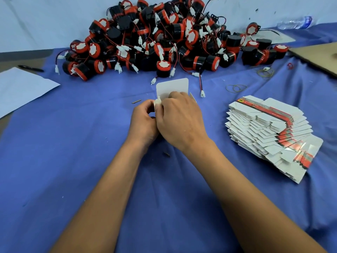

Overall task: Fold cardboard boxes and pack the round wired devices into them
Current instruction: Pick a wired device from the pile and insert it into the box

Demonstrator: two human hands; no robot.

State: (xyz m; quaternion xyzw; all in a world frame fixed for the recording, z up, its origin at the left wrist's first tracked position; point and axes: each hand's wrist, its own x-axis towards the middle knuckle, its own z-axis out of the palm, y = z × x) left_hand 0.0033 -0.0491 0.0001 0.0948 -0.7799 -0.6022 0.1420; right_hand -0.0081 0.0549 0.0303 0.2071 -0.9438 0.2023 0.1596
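Observation:
Both hands meet at the middle of the blue cloth around a small white cardboard box (172, 86) whose rounded flap stands up behind my fingers. My left hand (143, 119) grips the box's left side, and a white wire connector (157, 102) shows by its fingertips. My right hand (179, 119) covers the box from above and hides most of it. Whether a device sits inside is hidden. A big heap of round black-and-red wired devices (164, 39) lies beyond the box. A fanned stack of flat white-and-red box blanks (269, 132) lies to the right.
A white paper sheet (20, 88) and a black pen (31, 68) lie at the left. Rubber bands (236, 88) and a brown cardboard sheet (317, 55) are at the right rear, with a plastic bottle (295, 22) behind. The blue cloth (73, 161) covers the table.

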